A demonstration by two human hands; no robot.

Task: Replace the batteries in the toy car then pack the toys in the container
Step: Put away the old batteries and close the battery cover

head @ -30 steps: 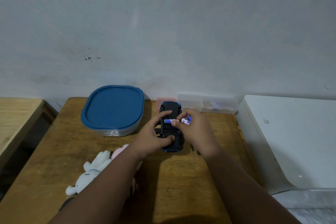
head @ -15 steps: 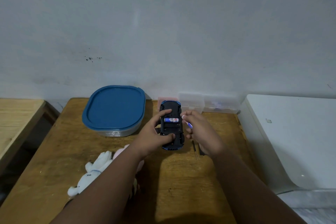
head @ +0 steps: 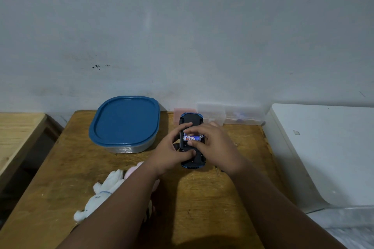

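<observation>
Upturned toy car (head: 191, 119) runs lengthwise up frame centre, left hand (head: 172, 151) gripping it; right hand (head: 216, 147) pinches the crosswise battery (head: 192, 138), hiding the compartment.

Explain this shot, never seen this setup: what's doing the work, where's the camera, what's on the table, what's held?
No robot here: a person works with two bare hands. The single picture comes from a camera worn on the head, looking forward and down. On the wooden table are a container with its blue lid on, a white plush, and clear boxes by the wall. The car lies upside down, and the left hand grips it. The right hand pinches a battery at the car's open compartment. Whether the battery is fully seated, I cannot tell.
</observation>
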